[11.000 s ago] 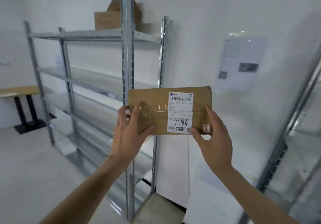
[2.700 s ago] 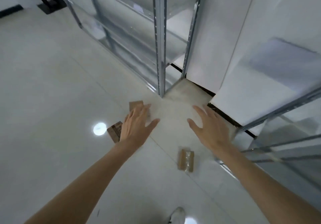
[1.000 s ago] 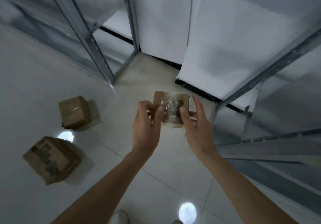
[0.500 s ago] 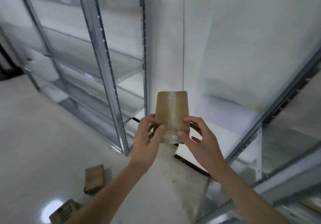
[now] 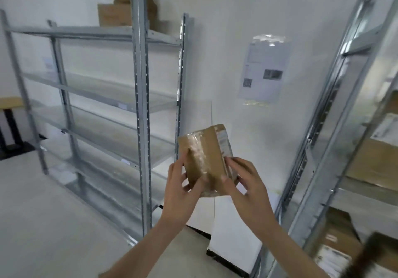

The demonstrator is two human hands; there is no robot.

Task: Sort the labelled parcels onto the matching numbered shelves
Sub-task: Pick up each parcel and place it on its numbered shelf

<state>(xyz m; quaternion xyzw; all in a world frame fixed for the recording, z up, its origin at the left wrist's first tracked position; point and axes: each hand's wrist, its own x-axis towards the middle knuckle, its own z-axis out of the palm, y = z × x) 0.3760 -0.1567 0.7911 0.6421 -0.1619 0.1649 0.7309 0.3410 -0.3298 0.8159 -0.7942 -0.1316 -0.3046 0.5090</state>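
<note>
Both hands were wrapped round one small parcel (image 5: 205, 159), held up in mid-air just right of the grey metal rack (image 5: 141, 105) and roughly level with its lower shelves. The left hand (image 5: 181, 188) gripped the parcel's left side, thumb lying across the taped brown face and fingers tucked behind it, so definitely closed on it and not just touching. The right hand (image 5: 245, 183) pinched the lower right corner, thumb on the front face and the other fingers curled round the edge where the white label (image 5: 224, 143) sat. The parcel was tilted a bit, top leaning left, with clear tape running down the front. The label was turned mostly away and blurry, so I couldn't read any number off it. As for what was in what: the rack's top shelf had a couple of cardboard boxes (image 5: 114, 14) sitting on it, partly hidden behind the front upright; little white tags were stuck on the shelf edges but too small to read. A second rack (image 5: 336, 126), well to the right of the first one, had bigger brown boxes (image 5: 374, 161) on its shelves, one with a white sheet on it. On the wall between the two racks hung a paper notice (image 5: 263, 70) in a plastic sleeve.
</note>
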